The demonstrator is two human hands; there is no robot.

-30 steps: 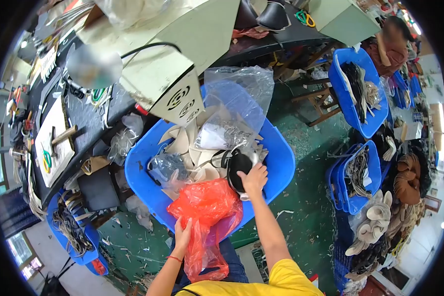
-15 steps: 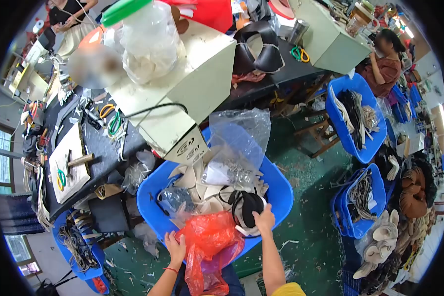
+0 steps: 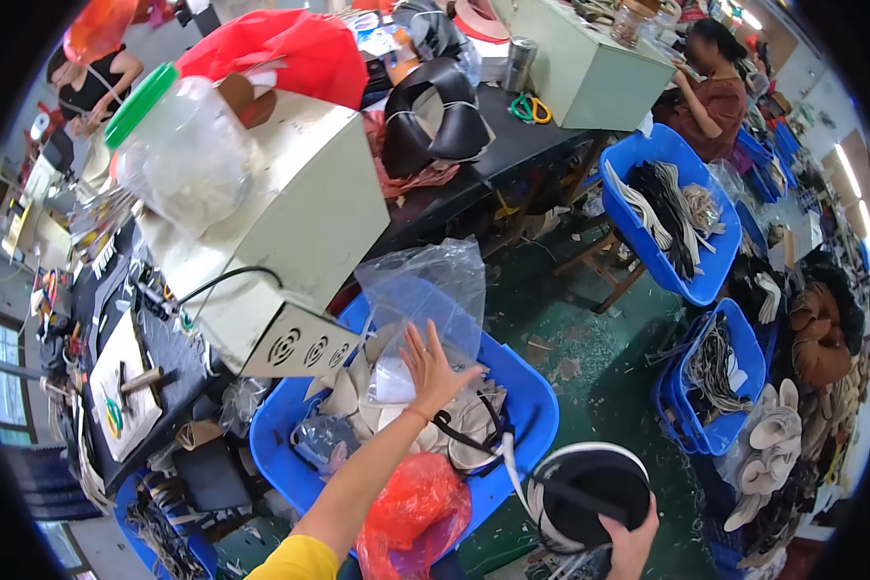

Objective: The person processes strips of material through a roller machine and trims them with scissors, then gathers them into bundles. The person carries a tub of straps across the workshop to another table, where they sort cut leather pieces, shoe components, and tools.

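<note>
My right hand [image 3: 634,537] grips a flat roll of black and white strip [image 3: 599,488] by its near edge, to the right of a large blue bin [image 3: 536,401]. A loose white end runs from the roll toward the bin. Over the bin, my left hand [image 3: 435,375] has its fingers spread, close to a clear plastic bag [image 3: 430,290]; whether it touches the bag I cannot tell. Cream-coloured pieces [image 3: 358,396] and black strips lie in the bin. A red plastic bag [image 3: 411,507] hangs over its near side.
A pale metal machine housing [image 3: 271,174] on a dark bench overhangs the bin's far left. A hammer [image 3: 140,380] lies on a white board at left. Blue bins with strips [image 3: 672,213] stand at right, near a seated person [image 3: 710,92]. Scraps litter the green floor [image 3: 570,338].
The roll has come out of the bin to the right in my right hand. My left hand has left the red bag and reached forward over the bin. The view has shifted.
</note>
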